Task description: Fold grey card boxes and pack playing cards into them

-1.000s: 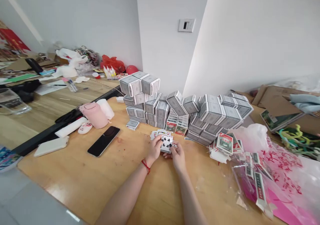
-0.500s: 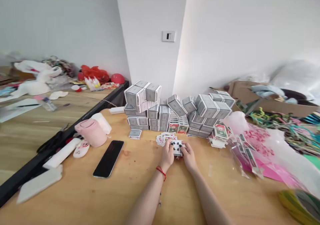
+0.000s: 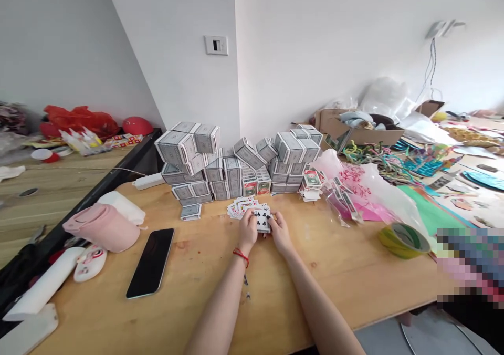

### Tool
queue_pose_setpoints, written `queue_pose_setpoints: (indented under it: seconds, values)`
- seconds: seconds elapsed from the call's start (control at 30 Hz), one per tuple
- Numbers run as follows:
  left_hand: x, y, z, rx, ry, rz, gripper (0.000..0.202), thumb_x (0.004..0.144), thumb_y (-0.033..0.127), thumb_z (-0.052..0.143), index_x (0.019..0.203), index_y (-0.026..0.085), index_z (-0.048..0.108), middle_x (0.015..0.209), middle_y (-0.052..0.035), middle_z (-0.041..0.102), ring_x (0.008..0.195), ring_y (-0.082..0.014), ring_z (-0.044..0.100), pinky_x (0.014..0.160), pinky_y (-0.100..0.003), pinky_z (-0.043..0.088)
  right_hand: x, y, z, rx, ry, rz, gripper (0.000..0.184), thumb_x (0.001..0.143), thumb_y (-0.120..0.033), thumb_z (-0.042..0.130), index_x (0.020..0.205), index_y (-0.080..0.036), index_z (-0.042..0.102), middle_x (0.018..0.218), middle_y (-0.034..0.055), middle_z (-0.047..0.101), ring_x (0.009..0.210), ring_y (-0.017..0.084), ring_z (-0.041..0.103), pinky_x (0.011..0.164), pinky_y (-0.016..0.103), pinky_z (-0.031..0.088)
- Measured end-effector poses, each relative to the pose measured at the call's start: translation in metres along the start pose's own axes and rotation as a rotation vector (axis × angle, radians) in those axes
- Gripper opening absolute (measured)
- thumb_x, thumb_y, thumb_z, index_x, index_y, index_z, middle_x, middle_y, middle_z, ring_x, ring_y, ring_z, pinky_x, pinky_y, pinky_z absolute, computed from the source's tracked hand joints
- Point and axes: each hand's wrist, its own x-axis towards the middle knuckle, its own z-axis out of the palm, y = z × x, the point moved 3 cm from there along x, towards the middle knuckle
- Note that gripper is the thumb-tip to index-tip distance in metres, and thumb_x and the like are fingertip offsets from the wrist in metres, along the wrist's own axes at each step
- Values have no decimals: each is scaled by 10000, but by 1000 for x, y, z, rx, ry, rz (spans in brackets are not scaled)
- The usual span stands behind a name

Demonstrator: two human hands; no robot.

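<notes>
The wooden table's near edge point(image 3: 354, 327) lies well below the hands point(image 3: 249, 232), together clamped on a playing-card deck point(image 3: 262, 220).

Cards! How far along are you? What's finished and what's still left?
Plenty looks done: the grey boxes stand in a big stack. In hand: the left hand and right hand hold some cards, with a clubs card showing. Still left, it seems: the loose cards spread on the table.

Wooden tabletop point(image 3: 177, 315), stacked card boxes point(image 3: 197, 160), loose playing cards point(image 3: 241, 207); black smartphone point(image 3: 150, 263)
</notes>
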Motion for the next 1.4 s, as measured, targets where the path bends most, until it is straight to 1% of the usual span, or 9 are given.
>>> queue_pose_setpoints:
  seconds: [0.23,0.33,0.5,0.73,0.87,1.03,1.17,1.3,1.4]
  values:
    - [3,1,-1,-3,46,27,133,728,198,370,739,175,500,529,38,476,424,-97,430,404,-204,351,8,2,-1,13,-75,2,263,683,-356,524,884,-219,425,509,-96,509,343,82,449,341,197,395]
    - [3,5,-3,2,77,43,123,711,182,381,717,172,503,544,33,481,446,-94,433,415,-197,351,13,4,-2,26,-93,13,278,663,-353,533,883,-219,427,525,-96,504,360,78,446,360,203,412]
    - [0,8,-1,-6,96,38,91,710,198,379,679,179,462,525,44,453,424,-90,415,402,-198,351,16,6,-2,26,-117,36,283,646,-347,536,879,-222,434,533,-92,490,380,82,446,344,192,387]
    - [-6,10,1,-63,74,24,72,702,191,379,684,186,448,536,36,485,411,-102,447,376,-211,355,11,7,-4,45,-137,33,257,660,-327,528,885,-232,447,552,-86,508,381,92,453,345,212,400]
    - [-10,11,1,-83,94,18,114,701,177,369,742,185,475,557,29,501,410,-110,453,368,-220,354,12,8,-4,38,-148,14,213,677,-316,519,862,-229,461,539,-87,506,375,92,454,335,204,385]
    - [-5,5,-5,-42,186,72,138,692,169,372,748,188,497,620,13,536,501,-128,503,447,-243,411,20,8,1,71,-198,70,185,667,-302,522,830,-224,479,521,-90,508,362,91,448,345,208,395]
    - [1,0,-8,55,239,101,139,698,168,377,712,193,513,644,2,553,562,-135,520,523,-255,434,30,9,6,91,-191,100,152,652,-290,530,778,-208,512,483,-81,495,335,88,420,316,199,346]
    - [0,3,-10,110,285,142,159,697,158,362,669,185,516,657,-3,549,625,-141,520,569,-250,424,31,9,8,112,-203,116,108,638,-280,550,710,-207,518,470,-78,474,336,85,405,313,201,331]
    - [-6,9,-9,110,270,163,169,712,170,349,652,176,507,643,0,525,624,-137,498,562,-237,399,26,7,6,151,-236,146,95,632,-270,566,695,-217,518,486,-72,479,362,92,423,327,208,345]
